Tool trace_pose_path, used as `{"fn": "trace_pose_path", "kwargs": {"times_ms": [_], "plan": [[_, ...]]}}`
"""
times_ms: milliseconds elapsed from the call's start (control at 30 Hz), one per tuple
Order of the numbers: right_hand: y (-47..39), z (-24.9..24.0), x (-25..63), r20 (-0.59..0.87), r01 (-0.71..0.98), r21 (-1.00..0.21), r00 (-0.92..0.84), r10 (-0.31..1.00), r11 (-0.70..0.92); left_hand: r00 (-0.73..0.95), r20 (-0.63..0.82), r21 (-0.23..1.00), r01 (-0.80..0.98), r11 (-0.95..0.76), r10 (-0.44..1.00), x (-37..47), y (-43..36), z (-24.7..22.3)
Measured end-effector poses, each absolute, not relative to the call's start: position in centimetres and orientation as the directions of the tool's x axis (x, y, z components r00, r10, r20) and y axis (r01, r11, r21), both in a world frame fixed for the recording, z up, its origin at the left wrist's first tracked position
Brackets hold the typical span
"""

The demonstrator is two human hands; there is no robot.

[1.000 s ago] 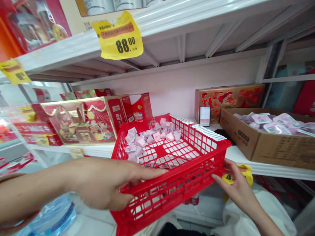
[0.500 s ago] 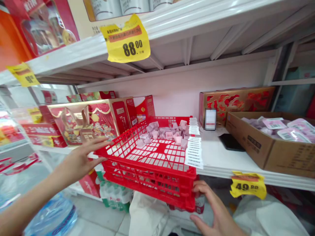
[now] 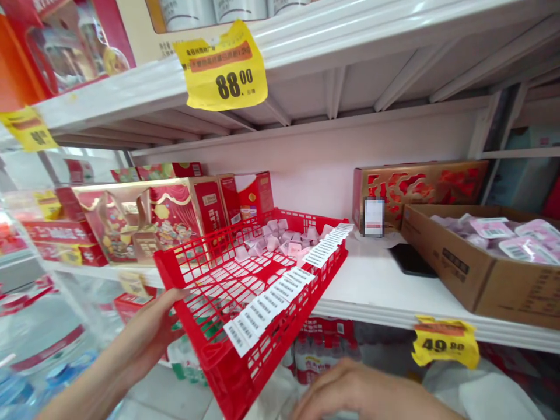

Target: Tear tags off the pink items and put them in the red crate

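Note:
A red plastic crate [image 3: 280,356] sits tilted, its far end on the white shelf and its near corner jutting out over the edge. My left hand [image 3: 153,326] grips its left side, thumb by the rim and fingers partly hidden. Low in the view is my right hand [image 3: 350,388], blurred and apart from the crate, its fingertips cut off by the frame. Small pale pink and lilac cups [image 3: 280,239] are heaped at the crate's far end. Strips of barcode labels [image 3: 273,303] lie along the right rim.
Right of the crate are a black phone [image 3: 413,259], a small device with a blurred screen [image 3: 373,217] and a cardboard box [image 3: 441,251] of pink packs. Gift boxes [image 3: 149,221] stand at left. An upper shelf [image 3: 306,52] hangs overhead; bottles [image 3: 321,356] stand below.
The crate has turned, its near side swinging down and left. My left hand has moved down and closed on its side. My right hand has let go of the right corner and dropped lower.

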State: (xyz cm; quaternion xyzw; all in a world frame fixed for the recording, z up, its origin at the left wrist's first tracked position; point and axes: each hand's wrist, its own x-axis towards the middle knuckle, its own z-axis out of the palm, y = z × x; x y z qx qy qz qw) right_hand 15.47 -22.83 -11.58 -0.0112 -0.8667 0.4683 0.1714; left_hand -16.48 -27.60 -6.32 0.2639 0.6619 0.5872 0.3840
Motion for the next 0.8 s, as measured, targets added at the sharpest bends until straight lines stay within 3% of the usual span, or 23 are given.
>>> {"fn": "trace_pose_path", "kwargs": {"times_ms": [33,100,200,267,367,433,533,633,800], "plan": [[-22.6,-9.9,17.1,0.255,-0.084,-0.81,-0.942,0.218,0.581,-0.522,-0.213,0.976,-0.148,0.159,0.826,-16.7,-27.5,-6.1],[-21.1,-6.8,20.3,0.326,0.006,-0.789,-0.844,0.427,0.614,-0.474,-0.221,0.97,-0.201,0.14,0.852,-16.9,-27.4,-5.8],[-16.3,-3.5,23.3,0.505,0.079,-0.786,-0.489,0.711,0.613,-0.475,-0.238,0.959,-0.251,0.129,0.847,-17.1,-27.2,-5.6],[-11.7,-2.2,23.8,0.553,0.124,-0.79,-0.28,0.785,0.601,-0.474,-0.269,0.945,-0.297,0.136,0.838,-17.3,-26.9,-5.6],[-5.0,-1.2,22.9,0.517,0.28,-0.787,-0.188,0.835,0.55,-0.458,-0.317,0.925,-0.344,0.164,0.831,-17.6,-26.7,-5.4],[-1.5,-1.1,21.7,0.428,0.386,-0.796,-0.184,0.885,0.466,-0.454,-0.33,0.921,-0.347,0.177,0.828,-17.7,-26.7,-5.2],[1.3,-1.9,20.1,0.103,0.436,-0.866,-0.319,0.942,0.243,-0.436,-0.342,0.916,-0.35,0.193,0.832,-18.3,-26.6,-5.1],[2.2,-3.3,19.1,-0.222,0.389,-0.921,-0.51,0.831,-0.008,-0.41,-0.329,0.919,-0.346,0.189,0.851,-19.3,-26.2,-5.3],[2.5,-5.3,18.6,-0.255,0.315,-0.944,-0.51,0.822,-0.097,-0.358,-0.234,0.949,-0.287,0.132,0.904,-19.6,-25.2,-4.9]]}}
